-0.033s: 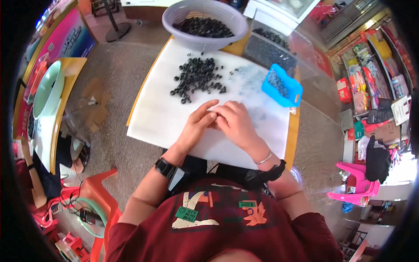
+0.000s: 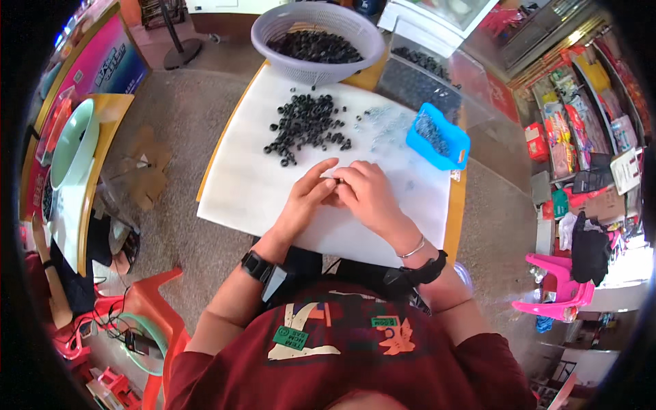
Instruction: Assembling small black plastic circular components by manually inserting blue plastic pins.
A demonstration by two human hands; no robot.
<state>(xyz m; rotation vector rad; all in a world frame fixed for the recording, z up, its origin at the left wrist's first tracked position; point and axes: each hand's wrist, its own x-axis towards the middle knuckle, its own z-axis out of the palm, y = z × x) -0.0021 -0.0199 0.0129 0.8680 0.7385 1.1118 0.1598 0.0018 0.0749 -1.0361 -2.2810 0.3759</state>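
My left hand (image 2: pixel 305 199) and my right hand (image 2: pixel 371 196) meet over the near part of the white board (image 2: pixel 236 181). Their thumbs and fingertips are pinched together. A tiny dark spot shows between the fingertips, but most of what they hold is hidden. Beyond my hands lies a loose pile of small black ring-like parts (image 2: pixel 305 123). To its right, small pale blue, see-through bits (image 2: pixel 387 126) are scattered on the board. A bright blue tray (image 2: pixel 451 158) with more such bits stands at the board's right edge.
A lilac colander (image 2: pixel 321 70) of black parts stands at the far edge. Right of it is a clear bin (image 2: pixel 418 85) with dark parts. At far left, another person's arm (image 2: pixel 58 294) is near a side table with a green basin (image 2: pixel 76 147). An orange stool (image 2: pixel 154 301) stands left.
The whole view has shifted very slightly. My hands stay pinched together in nearly the same place, and a dark spot shows a little more clearly between the fingertips.
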